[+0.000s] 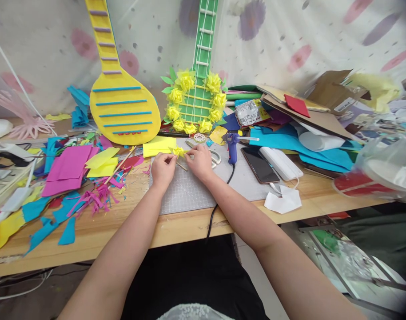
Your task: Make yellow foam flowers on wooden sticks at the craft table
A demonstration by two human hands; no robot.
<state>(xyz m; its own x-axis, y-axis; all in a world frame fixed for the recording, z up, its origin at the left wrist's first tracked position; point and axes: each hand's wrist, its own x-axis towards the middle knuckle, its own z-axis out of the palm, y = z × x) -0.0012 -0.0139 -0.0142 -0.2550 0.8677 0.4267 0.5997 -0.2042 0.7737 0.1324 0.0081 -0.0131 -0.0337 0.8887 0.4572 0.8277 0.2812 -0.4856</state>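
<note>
Over the grey cutting mat [186, 195], both hands are closed around a small yellow paper flower [178, 152]. My left hand [163, 171] pinches its left side, and my right hand [199, 161] grips the right side with bent fingers. A thin wooden stick [181, 166] pokes out beside my left fingertips; whether that hand holds it I cannot tell. Behind the left hand lies yellow crepe paper [159, 146]. White-handled scissors [216, 158] are partly hidden behind my right hand. A purple glue gun [232, 149] rests to the right, its black cable running off the table edge.
At the back lean a yellow paper instrument [125, 106] and a green one [199, 95] ringed with yellow flowers. Paper scraps [66, 171] cover the left side. To the right are a phone [260, 164], a white power bank [280, 163], stacked cardboard [309, 115] and a bagged tub [376, 173].
</note>
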